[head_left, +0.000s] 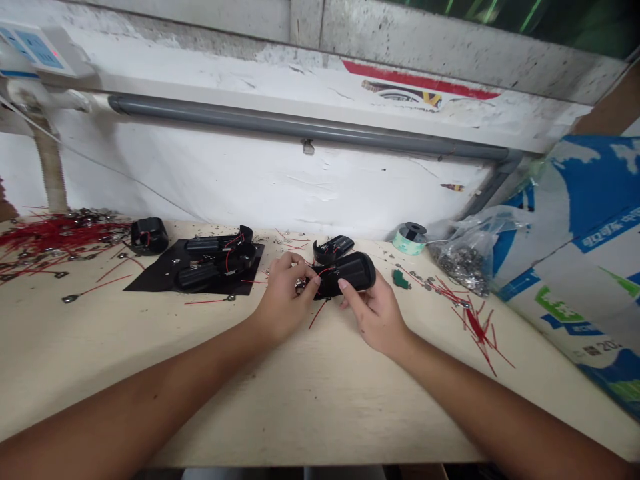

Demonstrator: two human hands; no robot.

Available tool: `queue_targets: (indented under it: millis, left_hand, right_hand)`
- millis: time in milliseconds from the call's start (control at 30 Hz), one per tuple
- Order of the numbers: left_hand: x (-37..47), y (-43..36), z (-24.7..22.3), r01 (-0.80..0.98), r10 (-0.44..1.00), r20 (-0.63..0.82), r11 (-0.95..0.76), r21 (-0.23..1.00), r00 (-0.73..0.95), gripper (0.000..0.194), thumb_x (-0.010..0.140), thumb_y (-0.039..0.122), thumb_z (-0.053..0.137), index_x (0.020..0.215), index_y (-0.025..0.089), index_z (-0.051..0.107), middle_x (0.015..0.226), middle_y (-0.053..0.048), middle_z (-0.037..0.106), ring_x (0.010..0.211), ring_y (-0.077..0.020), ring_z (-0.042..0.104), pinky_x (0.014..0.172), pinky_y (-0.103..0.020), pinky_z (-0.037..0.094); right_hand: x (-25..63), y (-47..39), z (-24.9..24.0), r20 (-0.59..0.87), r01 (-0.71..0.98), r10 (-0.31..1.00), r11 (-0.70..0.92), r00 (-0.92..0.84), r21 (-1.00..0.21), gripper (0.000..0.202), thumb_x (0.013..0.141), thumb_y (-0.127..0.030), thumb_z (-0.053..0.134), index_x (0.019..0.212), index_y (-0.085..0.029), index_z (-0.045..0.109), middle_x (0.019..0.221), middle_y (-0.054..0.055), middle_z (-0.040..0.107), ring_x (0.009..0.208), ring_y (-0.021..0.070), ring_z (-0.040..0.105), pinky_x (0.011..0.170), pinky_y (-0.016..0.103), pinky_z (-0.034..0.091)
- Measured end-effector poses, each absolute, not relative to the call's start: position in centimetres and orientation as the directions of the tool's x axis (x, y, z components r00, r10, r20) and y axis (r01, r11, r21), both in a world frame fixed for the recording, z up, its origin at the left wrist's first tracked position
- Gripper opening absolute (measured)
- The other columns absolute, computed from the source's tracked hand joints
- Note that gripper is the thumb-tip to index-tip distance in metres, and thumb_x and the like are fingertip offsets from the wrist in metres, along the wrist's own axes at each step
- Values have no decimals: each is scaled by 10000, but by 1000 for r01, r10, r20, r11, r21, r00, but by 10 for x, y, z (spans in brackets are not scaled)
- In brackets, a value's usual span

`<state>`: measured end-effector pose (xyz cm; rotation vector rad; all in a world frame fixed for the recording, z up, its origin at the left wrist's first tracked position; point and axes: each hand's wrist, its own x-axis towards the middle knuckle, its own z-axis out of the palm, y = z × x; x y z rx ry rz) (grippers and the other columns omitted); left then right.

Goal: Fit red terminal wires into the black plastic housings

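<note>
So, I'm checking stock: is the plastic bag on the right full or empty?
Partly filled: shiny pieces show low in the plastic bag, its upper part loose.

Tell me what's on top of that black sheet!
Two black casings with red wires lie on the black sheet. Whatever is directly under the casings is covered, so I can't see it.

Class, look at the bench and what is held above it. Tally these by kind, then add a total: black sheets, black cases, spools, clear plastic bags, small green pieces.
Black sheet: 1
Black cases: 5 (one held, one behind it, two on the sheet, one beside the sheet)
Spool: 1
Clear plastic bag: 1
Small green piece: 1
Total: 9
</note>
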<state>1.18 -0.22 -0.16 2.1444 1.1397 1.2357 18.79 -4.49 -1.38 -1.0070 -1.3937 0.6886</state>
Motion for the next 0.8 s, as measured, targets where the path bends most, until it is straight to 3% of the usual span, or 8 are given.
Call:
queue_targets:
  millis: [133,267,400,567,800]
  left_hand:
    - [11,0,1,290,881,371,-452,844,293,266,957,360,498,783,184,595,816,-31,601,814,-193,541,801,-355,427]
    - [11,-2,1,224,885,349,-423,878,307,293,966,415,491,841,188,628,737,-16,616,728,-178,555,725,-322,418]
    - [9,-6,0,307,841,466,-536,786,274,230,904,392,593,1047,228,668,897,-45,673,899,-226,576,843,-379,404]
    - [7,-4,3,508,771,581,-622,596,261,197,953,341,537,1012,282,715,937,-40,706,990,-261,537,912,-454,311]
    - [5,7,-2,602,815,551,-533,595,177,164,927,310,575,977,284,729,1018,-34,721,1045,-288,520,921,-482,281]
  right_hand:
    - [189,-42,-14,424,154,899,407,109,-901,265,884,-385,675,1099,-236,634,958,48,642,679,160,577,577,296,567]
    - [190,-41,-14,406,135,906,391,119,-911,254,877,-401,680,1062,-235,626,902,23,635,631,141,564,559,289,577]
    - [191,-39,-12,377,98,913,365,155,-926,261,854,-428,700,996,-224,617,846,-1,626,585,122,566,530,277,582]
    - [189,-41,-6,338,20,931,338,138,-941,283,827,-438,729,896,-203,588,720,-27,597,502,102,551,466,257,546]
    - [189,-39,-7,174,-245,982,188,77,-951,363,793,-439,759,720,-219,479,505,-96,430,361,69,395,282,178,332]
